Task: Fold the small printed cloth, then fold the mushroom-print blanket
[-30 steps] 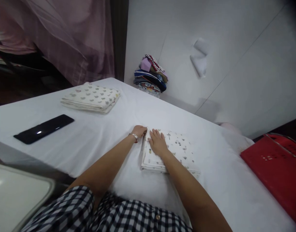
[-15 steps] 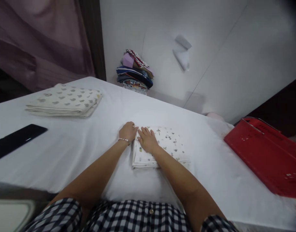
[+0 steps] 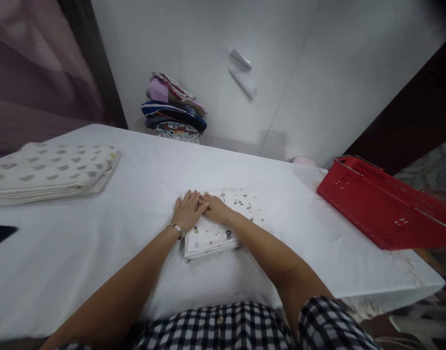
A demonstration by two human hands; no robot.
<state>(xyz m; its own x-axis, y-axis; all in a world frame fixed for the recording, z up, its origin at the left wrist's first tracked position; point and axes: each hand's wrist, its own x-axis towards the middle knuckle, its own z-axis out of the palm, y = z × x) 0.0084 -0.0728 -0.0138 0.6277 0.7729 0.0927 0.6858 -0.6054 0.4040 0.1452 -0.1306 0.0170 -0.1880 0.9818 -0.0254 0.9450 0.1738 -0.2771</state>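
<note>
A folded white cloth with small printed figures (image 3: 250, 210) lies on the white-covered table in front of me. My left hand (image 3: 187, 212), with a bracelet at the wrist, rests flat over the cloth's left edge, fingers stretched out. My right hand (image 3: 214, 209) lies palm down on the cloth's upper left part, its fingers pointing left and meeting the left hand's fingers. Further left is another folded cloth, cream with grey and yellow prints (image 3: 59, 165), which neither hand touches.
A red plastic basket (image 3: 379, 204) stands at the table's right end. Behind the far edge rises a stack of folded fabrics (image 3: 174, 109) against the pale wall (image 3: 208, 29). A dark flat object (image 3: 0, 234) lies at the left. The white tablecloth (image 3: 143, 170) covers the table.
My left hand has gone from bent fingers at the cloth's edge to lying flat on it. My right hand has turned its fingers leftward, towards the left hand. The view has shifted right.
</note>
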